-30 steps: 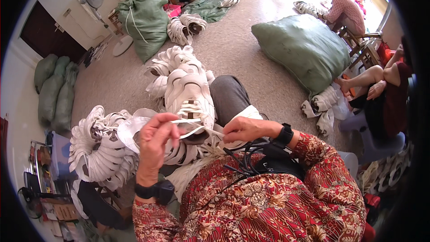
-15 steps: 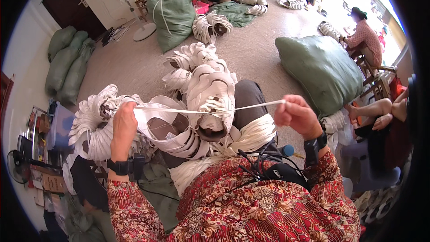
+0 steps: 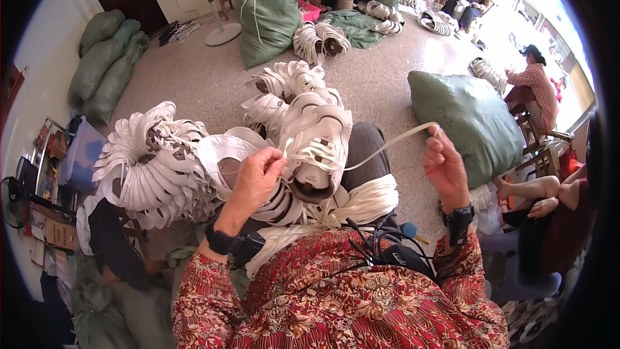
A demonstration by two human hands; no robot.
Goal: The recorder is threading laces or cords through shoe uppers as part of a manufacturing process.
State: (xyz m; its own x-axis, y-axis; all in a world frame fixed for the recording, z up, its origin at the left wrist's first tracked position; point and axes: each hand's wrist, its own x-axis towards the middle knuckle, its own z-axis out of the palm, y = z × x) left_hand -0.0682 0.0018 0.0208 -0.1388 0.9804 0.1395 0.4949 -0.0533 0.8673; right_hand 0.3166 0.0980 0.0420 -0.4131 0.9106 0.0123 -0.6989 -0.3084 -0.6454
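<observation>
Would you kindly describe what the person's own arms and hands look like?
The left hand and right hand wear no gloves. The left wristband and right wristband are black, each with a dark, boxy module. The left sleeve and right sleeve are long and red, with a dense floral print in cream, tan and dark tones.

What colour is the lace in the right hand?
The lace is creamy white, clearest in the head view.

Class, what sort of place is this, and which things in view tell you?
Probably a small shoe workshop: there are rows of nested pale shoe uppers, a bundle of cream laces and bulging green sacks.
</observation>
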